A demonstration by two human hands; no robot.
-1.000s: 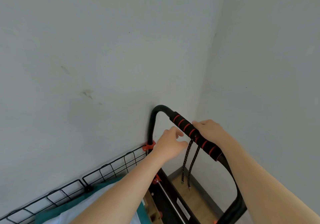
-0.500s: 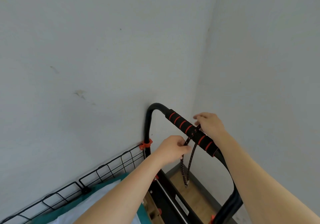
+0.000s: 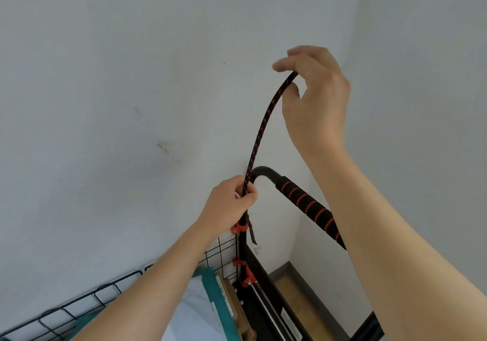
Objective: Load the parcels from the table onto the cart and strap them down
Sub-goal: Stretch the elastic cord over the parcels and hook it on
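- Here the black cord flecked with red [image 3: 263, 124] runs in a slight arc between the two hands, in front of the pale wall [image 3: 105, 77] and above the cart's near corner.
- The right hand [image 3: 316, 98] is raised high and pinches the cord's upper part between thumb and forefinger, with the other fingers loosely bent behind.
- The left hand [image 3: 229, 203], lower and just beside the bend of the cart handle [image 3: 266, 170], has its fingers and thumb curled tight round the cord.
- Below that fist a short tail of cord hangs down and ends in a small metal hook [image 3: 257, 249].
- The handle's foam grip [image 3: 308, 206], black with red rings, slants down to the right and passes behind the right forearm.
- In the cart lie a teal parcel [image 3: 210, 285], a white parcel [image 3: 192, 314] and a brown box [image 3: 232, 301], close against the wire mesh side [image 3: 79, 311].
- Red clips [image 3: 238, 228] sit on the black upright where the mesh meets it.
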